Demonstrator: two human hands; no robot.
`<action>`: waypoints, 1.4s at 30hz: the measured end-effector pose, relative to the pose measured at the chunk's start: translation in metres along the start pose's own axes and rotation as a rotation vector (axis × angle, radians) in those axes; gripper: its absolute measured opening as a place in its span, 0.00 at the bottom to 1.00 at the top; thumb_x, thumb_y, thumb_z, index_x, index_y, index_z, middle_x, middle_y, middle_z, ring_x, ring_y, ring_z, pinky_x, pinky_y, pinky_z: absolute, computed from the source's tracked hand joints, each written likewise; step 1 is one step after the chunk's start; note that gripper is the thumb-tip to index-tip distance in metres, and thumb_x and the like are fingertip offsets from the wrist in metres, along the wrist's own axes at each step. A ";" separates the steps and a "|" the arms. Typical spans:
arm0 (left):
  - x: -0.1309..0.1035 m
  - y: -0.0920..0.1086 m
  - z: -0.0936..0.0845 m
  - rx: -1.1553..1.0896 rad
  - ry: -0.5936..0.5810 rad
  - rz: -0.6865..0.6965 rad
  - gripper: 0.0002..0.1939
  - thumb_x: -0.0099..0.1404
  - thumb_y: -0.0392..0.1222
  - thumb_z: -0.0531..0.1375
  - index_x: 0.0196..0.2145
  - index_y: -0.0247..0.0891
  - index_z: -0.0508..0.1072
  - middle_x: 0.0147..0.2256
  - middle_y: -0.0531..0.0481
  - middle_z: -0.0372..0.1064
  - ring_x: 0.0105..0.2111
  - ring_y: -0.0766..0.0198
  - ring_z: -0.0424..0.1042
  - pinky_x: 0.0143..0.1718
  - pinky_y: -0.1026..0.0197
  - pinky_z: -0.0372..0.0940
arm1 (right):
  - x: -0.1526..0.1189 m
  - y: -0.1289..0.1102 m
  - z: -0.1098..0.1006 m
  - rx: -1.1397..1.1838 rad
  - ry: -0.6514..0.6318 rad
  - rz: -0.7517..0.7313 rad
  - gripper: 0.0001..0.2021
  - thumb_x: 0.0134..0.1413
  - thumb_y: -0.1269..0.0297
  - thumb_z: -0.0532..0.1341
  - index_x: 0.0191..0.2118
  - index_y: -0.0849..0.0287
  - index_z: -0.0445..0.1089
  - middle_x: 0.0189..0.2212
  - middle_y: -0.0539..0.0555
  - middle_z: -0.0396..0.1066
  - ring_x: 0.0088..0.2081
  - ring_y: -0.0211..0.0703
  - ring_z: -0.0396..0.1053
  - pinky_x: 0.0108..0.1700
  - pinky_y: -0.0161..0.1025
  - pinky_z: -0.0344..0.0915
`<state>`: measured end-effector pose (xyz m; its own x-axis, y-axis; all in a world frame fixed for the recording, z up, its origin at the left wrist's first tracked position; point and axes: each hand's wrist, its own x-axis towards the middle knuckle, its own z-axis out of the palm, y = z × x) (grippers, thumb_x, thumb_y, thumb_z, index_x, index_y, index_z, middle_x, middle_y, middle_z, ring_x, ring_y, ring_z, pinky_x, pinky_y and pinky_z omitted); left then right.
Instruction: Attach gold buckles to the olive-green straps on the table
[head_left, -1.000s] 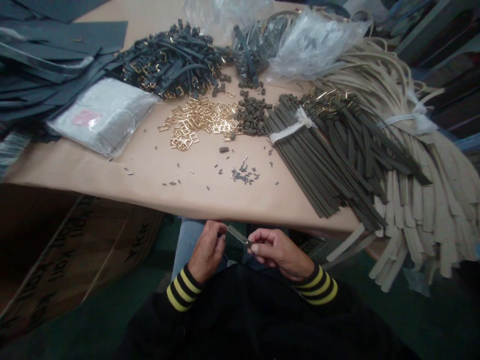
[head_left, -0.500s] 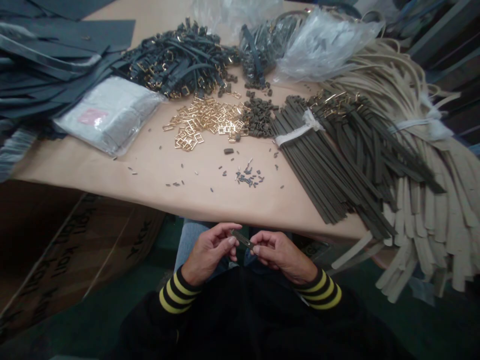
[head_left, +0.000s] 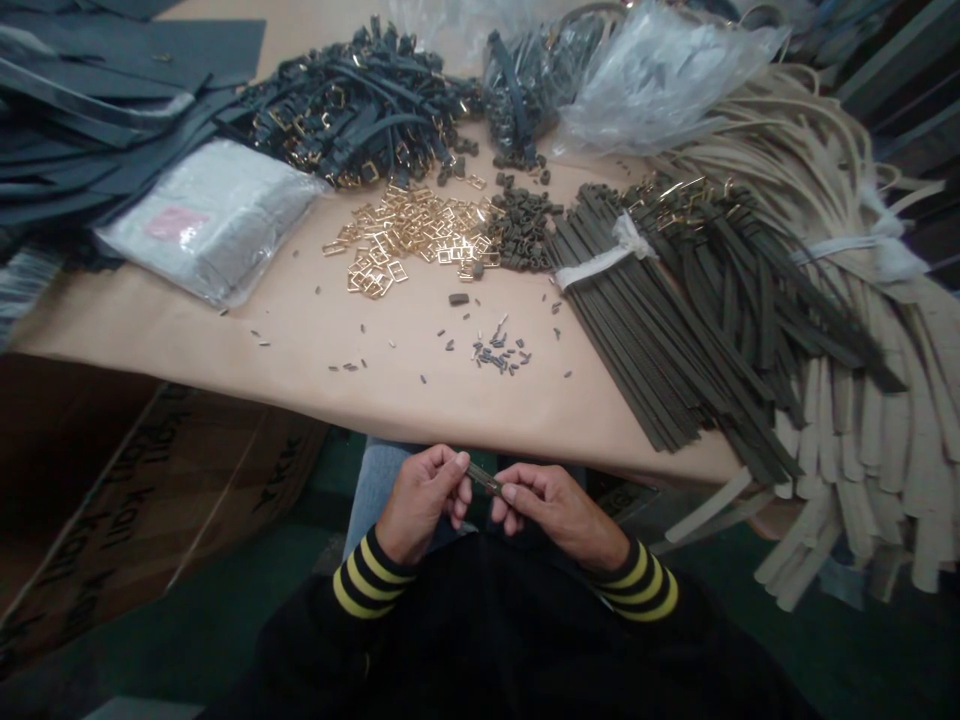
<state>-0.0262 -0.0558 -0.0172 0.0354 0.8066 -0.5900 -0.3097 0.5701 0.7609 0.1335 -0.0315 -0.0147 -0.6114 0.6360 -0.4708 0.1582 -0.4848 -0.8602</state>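
Note:
Between my hands, just off the table's front edge, is a short dark olive strap (head_left: 484,478). My left hand (head_left: 426,498) pinches one end of it between thumb and fingers. The other end sits in the closed fingers of my right hand (head_left: 559,510). A small light mark or slot shows on the strap near my right thumb. On the table beyond lie tiny dark pieces (head_left: 499,352), a heap of gold buckles (head_left: 420,232) and a pile of small olive loops (head_left: 521,228).
A bundle of olive straps (head_left: 630,330) lies at the right, beside long beige strips (head_left: 862,440) hanging over the edge. Dark buckled straps (head_left: 360,110) are heaped at the back. A plastic-wrapped packet (head_left: 214,220) lies left; a cardboard box (head_left: 150,480) stands below the table.
My left thumb has shifted up onto the strap's end, and my right thumb now lies over its other end. The whole view has moved slightly.

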 end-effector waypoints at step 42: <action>0.156 0.150 0.027 1.613 0.216 0.773 0.07 0.55 0.29 0.50 0.31 0.35 0.65 0.31 0.45 0.61 0.33 0.59 0.62 0.34 0.58 0.59 | 0.032 -0.045 -0.037 0.122 0.093 -0.079 0.21 0.46 0.45 0.54 0.27 0.62 0.57 0.17 0.46 0.61 0.12 0.25 0.51 0.14 0.26 0.49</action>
<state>-0.0414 0.1601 0.0123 0.1940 0.9787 0.0677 0.9434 -0.2050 0.2608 0.1360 0.0326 0.0016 -0.5426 0.7255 -0.4233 0.0133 -0.4964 -0.8680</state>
